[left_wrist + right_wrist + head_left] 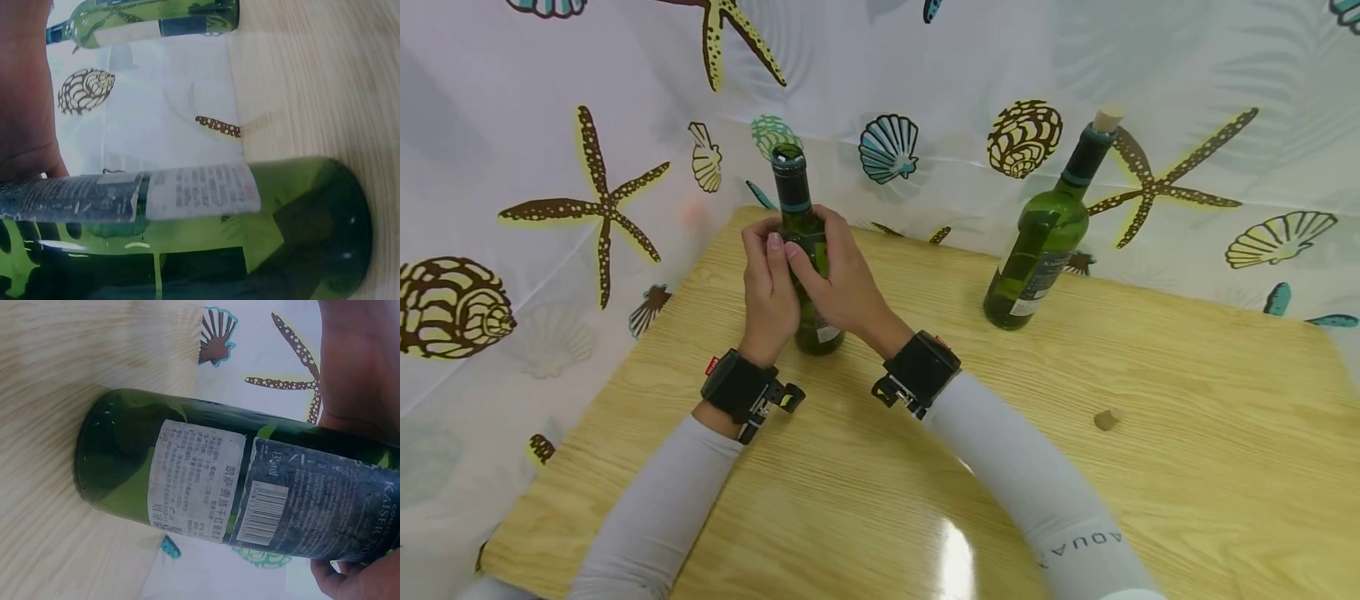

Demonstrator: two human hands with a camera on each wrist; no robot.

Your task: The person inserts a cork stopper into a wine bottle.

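A green wine bottle (795, 193) with an uncorked mouth stands on the wooden table at the left. My left hand (769, 287) and right hand (853, 283) grip it from both sides just below the neck, thumbs at the front. In the right wrist view the bottle (131, 462) shows a white label and a dark label with a barcode, its base at the tabletop. The left wrist view has the same bottle (300, 206) close up. To the right stands a second green wine bottle (1045, 233), a cork (1107, 118) in its mouth.
A small brown scrap (1106, 419) lies on the wooden table (1187, 358) at the right. Behind the table hangs a white curtain (955, 67) printed with shells and starfish, close to both bottles.
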